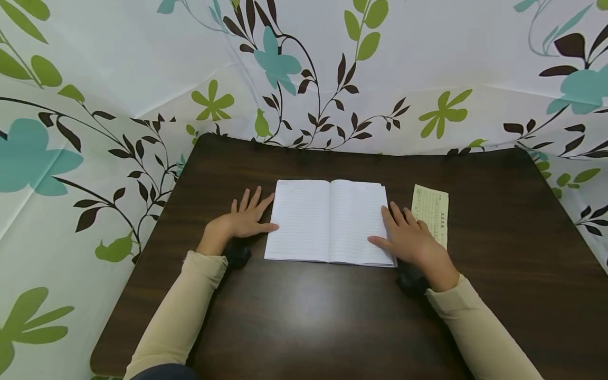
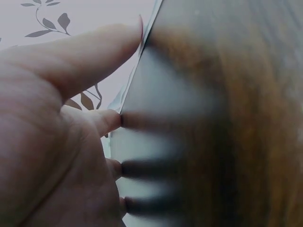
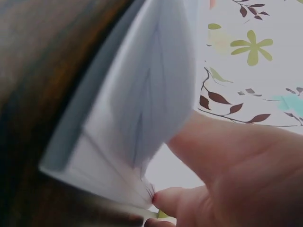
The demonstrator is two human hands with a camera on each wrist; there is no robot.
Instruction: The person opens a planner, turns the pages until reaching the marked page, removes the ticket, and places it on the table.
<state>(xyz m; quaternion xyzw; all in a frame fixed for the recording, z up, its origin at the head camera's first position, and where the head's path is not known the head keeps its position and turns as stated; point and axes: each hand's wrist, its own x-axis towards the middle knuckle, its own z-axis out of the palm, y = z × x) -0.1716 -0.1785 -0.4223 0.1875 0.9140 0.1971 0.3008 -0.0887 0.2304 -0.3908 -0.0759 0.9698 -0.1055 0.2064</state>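
Observation:
An open notebook with blank ruled pages lies flat on the dark wooden table. My left hand rests beside its left edge, fingers spread, with the thumb tip at the page edge. On the other side, my right hand lies over the notebook's right edge, fingers extended and thumb across the right page. The right wrist view shows the notebook's page edges slightly fanned, a fingertip touching their border. In the left wrist view, the left hand's fingertips meet the glossy tabletop.
A pale yellow printed paper slip lies right of the notebook, partly behind the right hand. The dark table has rounded corners. White cloth with a leaf and flower print hangs behind it and to the sides.

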